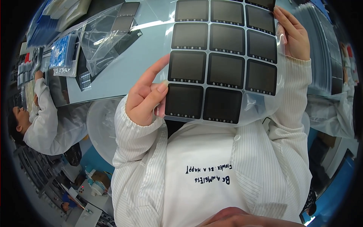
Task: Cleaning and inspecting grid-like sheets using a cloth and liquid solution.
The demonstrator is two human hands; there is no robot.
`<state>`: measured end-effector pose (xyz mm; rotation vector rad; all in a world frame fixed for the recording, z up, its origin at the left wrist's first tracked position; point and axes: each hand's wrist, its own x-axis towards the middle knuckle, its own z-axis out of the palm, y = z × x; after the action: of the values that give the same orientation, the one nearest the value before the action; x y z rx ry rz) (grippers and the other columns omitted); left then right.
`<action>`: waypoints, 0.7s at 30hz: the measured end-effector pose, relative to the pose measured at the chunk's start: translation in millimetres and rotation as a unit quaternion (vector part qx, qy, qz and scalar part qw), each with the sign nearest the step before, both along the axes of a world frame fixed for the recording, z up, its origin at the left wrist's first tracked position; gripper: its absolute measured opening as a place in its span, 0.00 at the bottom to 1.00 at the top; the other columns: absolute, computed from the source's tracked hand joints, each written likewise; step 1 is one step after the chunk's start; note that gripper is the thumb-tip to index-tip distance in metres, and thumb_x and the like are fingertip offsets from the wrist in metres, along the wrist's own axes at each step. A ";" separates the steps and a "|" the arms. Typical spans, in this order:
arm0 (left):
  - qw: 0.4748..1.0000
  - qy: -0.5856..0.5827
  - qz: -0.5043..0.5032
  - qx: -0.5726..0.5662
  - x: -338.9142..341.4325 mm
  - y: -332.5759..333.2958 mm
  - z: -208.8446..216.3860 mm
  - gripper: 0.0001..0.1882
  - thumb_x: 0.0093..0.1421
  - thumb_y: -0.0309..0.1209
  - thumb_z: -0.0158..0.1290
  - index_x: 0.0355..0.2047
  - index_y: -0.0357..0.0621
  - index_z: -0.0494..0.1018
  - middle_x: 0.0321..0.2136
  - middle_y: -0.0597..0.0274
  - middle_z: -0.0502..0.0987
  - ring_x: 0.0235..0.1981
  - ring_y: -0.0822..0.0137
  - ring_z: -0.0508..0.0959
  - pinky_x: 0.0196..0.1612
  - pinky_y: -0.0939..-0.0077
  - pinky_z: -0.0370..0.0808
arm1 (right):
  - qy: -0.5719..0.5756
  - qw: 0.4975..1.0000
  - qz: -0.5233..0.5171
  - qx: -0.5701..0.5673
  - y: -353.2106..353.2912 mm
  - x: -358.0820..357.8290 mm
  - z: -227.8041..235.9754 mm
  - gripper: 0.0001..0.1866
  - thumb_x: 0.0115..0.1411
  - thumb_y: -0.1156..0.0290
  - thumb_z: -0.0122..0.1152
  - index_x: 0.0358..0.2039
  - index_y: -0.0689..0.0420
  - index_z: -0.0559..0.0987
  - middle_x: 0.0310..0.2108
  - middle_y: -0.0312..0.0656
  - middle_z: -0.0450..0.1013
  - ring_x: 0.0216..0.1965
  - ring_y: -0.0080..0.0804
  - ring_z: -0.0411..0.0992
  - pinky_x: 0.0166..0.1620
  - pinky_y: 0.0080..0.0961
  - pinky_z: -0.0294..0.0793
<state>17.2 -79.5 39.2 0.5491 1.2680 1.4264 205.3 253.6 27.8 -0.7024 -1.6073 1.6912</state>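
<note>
A clear plastic sheet bearing rows of dark, rounded-square panels (225,70) is held up in front of my chest, above the table's near edge. Each fully visible panel has a strip of tiny light marks along its lower side. My left hand (147,96) pinches the sheet's lower left edge, thumb on top and the other fingers partly behind it. Higher up, my right hand (295,34) grips the opposite edge near the upper right corner, with some fingers hidden behind the film. The sheet's top runs out of the picture.
On the pale glass-like table (149,47) lies crumpled clear film (100,47) with two dark panels (123,23). Beside it is a blue-and-white packet (62,51). A thick stack of panel sheets (317,45) stands at right. A co-worker in white (56,117) sits at left.
</note>
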 end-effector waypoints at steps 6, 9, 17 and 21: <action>0.999 -0.013 0.018 -0.025 1.4 0.6 4.6 0.29 0.64 0.26 0.40 0.63 0.32 0.47 0.17 0.67 0.73 0.13 0.81 0.65 0.18 0.90 0.61 | 0.017 0.999 0.033 -0.034 -13.2 -9.3 15.4 0.12 0.62 0.73 0.53 0.43 0.66 0.75 0.31 0.41 0.77 0.14 0.14 0.66 0.18 0.07 0.62; 1.000 0.006 0.017 0.023 2.1 -3.2 -1.8 0.28 0.64 0.26 0.39 0.63 0.30 0.46 0.15 0.67 0.72 0.12 0.81 0.65 0.17 0.89 0.60 | 0.023 0.997 -0.008 -0.078 -21.3 -17.0 19.4 0.10 0.61 0.73 0.55 0.38 0.67 0.77 0.24 0.41 0.77 0.11 0.16 0.65 0.15 0.10 0.61; 0.996 0.087 0.013 0.004 1.4 -2.8 -8.4 0.28 0.63 0.25 0.40 0.63 0.32 0.48 0.12 0.70 0.68 0.11 0.80 0.64 0.17 0.88 0.59 | -0.017 0.999 0.032 -0.027 1.9 -11.1 -8.7 0.16 0.63 0.70 0.53 0.48 0.65 0.74 0.30 0.36 0.76 0.13 0.11 0.59 0.19 0.06 0.55; 0.976 0.213 0.020 -0.043 5.9 10.3 -16.3 0.28 0.62 0.24 0.42 0.63 0.35 0.51 0.11 0.70 0.69 0.11 0.79 0.64 0.18 0.86 0.60 | -0.114 0.991 0.063 -0.017 1.1 -37.0 -19.8 0.24 0.64 0.55 0.51 0.47 0.65 0.74 0.33 0.37 0.76 0.21 0.14 0.67 0.25 0.08 0.62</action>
<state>23.2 -69.2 22.9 0.8036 1.6790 1.3187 168.2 254.7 8.0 -0.8515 -1.8170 1.7835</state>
